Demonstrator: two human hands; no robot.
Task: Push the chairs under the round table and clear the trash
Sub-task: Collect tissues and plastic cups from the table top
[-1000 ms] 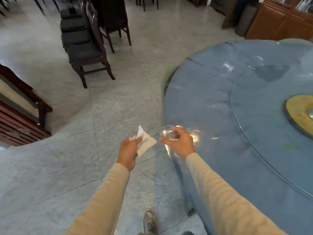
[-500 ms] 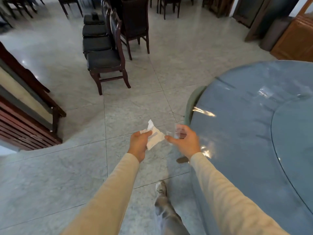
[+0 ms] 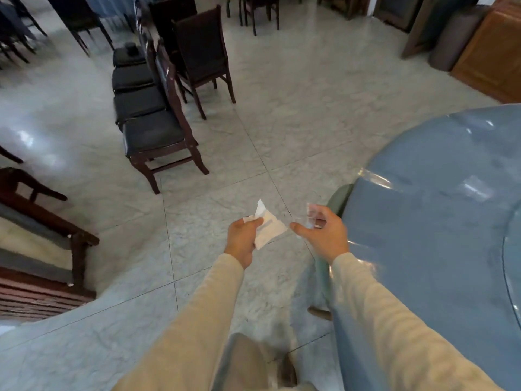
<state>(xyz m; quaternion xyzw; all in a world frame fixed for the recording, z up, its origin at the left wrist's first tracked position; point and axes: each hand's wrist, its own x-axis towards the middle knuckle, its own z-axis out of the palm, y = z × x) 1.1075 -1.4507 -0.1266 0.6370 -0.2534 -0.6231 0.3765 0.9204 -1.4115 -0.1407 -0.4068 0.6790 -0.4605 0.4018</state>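
My left hand (image 3: 243, 241) grips a crumpled white napkin (image 3: 267, 231) in front of me, above the floor. Just to its right, my right hand (image 3: 324, 235) pinches a clear plastic cup (image 3: 313, 215), which is hard to make out. Both hands are off the left edge of the round table (image 3: 439, 210), which has a blue cloth under shiny clear plastic. A row of dark wooden chairs (image 3: 153, 136) with black seats stands on the floor ahead to the left, well away from the table.
A dark wooden bench (image 3: 42, 230) stands at the left edge. Another dark chair (image 3: 203, 60) stands behind the row. A wooden cabinet (image 3: 490, 52) and a grey bin (image 3: 448, 43) are at the far right. Marble floor tiles lie between the chairs and the table.
I have turned and stepped left, away from the table. The table slid to the right of the view and the chairs came closer. Both hands keep hold of the napkin and the cup.
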